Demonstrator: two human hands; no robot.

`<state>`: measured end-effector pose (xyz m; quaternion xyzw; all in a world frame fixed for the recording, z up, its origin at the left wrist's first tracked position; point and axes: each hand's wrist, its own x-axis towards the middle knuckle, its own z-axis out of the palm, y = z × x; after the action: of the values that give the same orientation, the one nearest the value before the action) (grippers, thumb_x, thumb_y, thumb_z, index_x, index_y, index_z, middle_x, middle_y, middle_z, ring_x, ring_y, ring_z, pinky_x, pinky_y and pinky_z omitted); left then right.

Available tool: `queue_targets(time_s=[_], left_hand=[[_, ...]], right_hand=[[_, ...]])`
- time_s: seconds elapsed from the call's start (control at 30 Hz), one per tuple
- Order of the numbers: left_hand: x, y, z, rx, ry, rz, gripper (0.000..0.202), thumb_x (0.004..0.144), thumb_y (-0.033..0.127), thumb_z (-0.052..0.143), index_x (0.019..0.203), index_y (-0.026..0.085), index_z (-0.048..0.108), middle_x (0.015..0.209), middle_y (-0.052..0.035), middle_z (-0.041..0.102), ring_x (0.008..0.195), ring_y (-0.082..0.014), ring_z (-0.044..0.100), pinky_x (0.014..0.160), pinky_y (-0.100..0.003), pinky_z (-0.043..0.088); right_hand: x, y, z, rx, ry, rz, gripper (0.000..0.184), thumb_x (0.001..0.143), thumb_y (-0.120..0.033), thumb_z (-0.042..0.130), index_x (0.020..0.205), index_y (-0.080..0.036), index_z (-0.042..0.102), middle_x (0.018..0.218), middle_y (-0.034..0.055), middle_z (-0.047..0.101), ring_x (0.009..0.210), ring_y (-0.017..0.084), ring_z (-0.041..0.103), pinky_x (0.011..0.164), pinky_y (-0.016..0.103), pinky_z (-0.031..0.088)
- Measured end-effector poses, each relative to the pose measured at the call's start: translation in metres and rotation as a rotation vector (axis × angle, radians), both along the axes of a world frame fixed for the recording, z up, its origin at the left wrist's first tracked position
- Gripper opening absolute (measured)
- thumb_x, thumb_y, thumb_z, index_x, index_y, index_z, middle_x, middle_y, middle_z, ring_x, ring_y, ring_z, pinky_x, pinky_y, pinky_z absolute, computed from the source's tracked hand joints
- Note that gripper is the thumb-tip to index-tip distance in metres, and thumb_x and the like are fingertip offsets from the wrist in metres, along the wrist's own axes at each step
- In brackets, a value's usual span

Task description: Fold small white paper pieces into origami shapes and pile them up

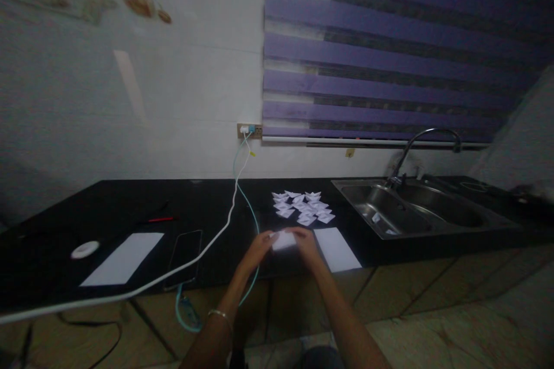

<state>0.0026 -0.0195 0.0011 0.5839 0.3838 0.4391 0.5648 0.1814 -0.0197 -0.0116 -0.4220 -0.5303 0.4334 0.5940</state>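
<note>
Between my two hands is a small piece of white paper (284,240), held just over the front part of the black countertop (216,202). My left hand (261,245) pinches its left edge. On the other side my right hand (304,240) grips the upper right corner, fingers closed. Whether the paper is folded in layers is too blurred to tell. Behind my hands lies a cluster of several folded white paper boats (306,207). A flat stack or sheet of white paper (337,249) rests just right of my right hand.
A steel double sink (376,213) with a curved faucet (409,153) is on the right. A white cable (190,265) and a teal cable (253,207) cross the counter from the outlet. Leftward lie a phone (185,253), another white sheet (125,259), a red pen (160,219) and a white roll (85,249).
</note>
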Motion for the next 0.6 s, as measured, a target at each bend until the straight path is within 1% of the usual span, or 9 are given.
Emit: queue_targets(time_s=[0.07,0.13,0.2,0.27,0.33,0.43,0.6], left_hand=[[0.003,0.001,-0.003,0.068,0.074,-0.019,0.049,0.070,0.055,0.062,0.090,0.010,0.068,0.068,-0.0046,0.063,0.058,-0.0127,0.053,0.052,-0.021,0.038],[0.003,0.002,-0.006,0.094,0.103,-0.010,0.050,0.072,0.055,0.060,0.092,0.009,0.067,0.067,-0.0047,0.063,0.056,-0.0126,0.053,0.050,-0.022,0.039],[0.002,0.004,-0.009,0.096,0.089,0.016,0.051,0.074,0.055,0.059,0.095,0.008,0.065,0.070,-0.0060,0.065,0.058,-0.0136,0.056,0.051,-0.022,0.041],[0.000,0.006,-0.010,0.094,0.061,0.044,0.051,0.074,0.054,0.059,0.096,0.008,0.064,0.073,-0.0071,0.066,0.060,-0.0146,0.058,0.052,-0.023,0.042],[-0.001,0.008,-0.012,0.087,0.045,0.067,0.051,0.073,0.054,0.060,0.094,0.007,0.064,0.070,-0.0071,0.066,0.058,-0.0149,0.058,0.051,-0.023,0.042],[-0.001,0.009,-0.013,0.083,0.030,0.071,0.050,0.072,0.055,0.060,0.089,0.008,0.065,0.066,-0.0060,0.065,0.056,-0.0143,0.058,0.049,-0.022,0.041],[0.001,0.007,-0.011,0.056,0.000,0.055,0.050,0.072,0.058,0.059,0.078,0.009,0.064,0.058,-0.0040,0.061,0.047,-0.0118,0.053,0.045,-0.021,0.038]], right_hand=[[0.000,0.000,0.001,-0.004,-0.003,-0.012,0.020,0.070,-0.032,0.064,0.081,-0.018,0.073,0.086,0.0079,0.071,0.078,0.022,0.064,0.071,0.033,0.048],[-0.001,-0.001,0.004,-0.027,0.014,-0.018,0.024,0.072,-0.035,0.063,0.087,-0.018,0.073,0.085,0.0070,0.071,0.074,0.020,0.063,0.064,0.030,0.047],[-0.002,-0.002,0.008,-0.074,0.063,-0.003,0.032,0.074,-0.040,0.061,0.098,-0.019,0.069,0.085,0.0061,0.069,0.070,0.018,0.061,0.059,0.027,0.046],[-0.003,-0.004,0.011,-0.109,0.092,0.027,0.038,0.074,-0.045,0.061,0.102,-0.019,0.067,0.088,0.0063,0.068,0.069,0.017,0.060,0.057,0.026,0.045],[-0.005,-0.007,0.013,-0.110,0.063,0.065,0.040,0.072,-0.046,0.065,0.100,-0.017,0.067,0.087,0.0065,0.068,0.069,0.017,0.059,0.058,0.026,0.045],[-0.006,-0.010,0.014,-0.094,-0.004,0.097,0.040,0.068,-0.044,0.070,0.095,-0.015,0.067,0.074,0.0041,0.066,0.063,0.015,0.057,0.059,0.025,0.042],[-0.006,-0.011,0.014,-0.085,-0.054,0.075,0.034,0.069,-0.043,0.070,0.086,-0.014,0.067,0.060,-0.0002,0.060,0.053,0.011,0.050,0.053,0.022,0.036]])
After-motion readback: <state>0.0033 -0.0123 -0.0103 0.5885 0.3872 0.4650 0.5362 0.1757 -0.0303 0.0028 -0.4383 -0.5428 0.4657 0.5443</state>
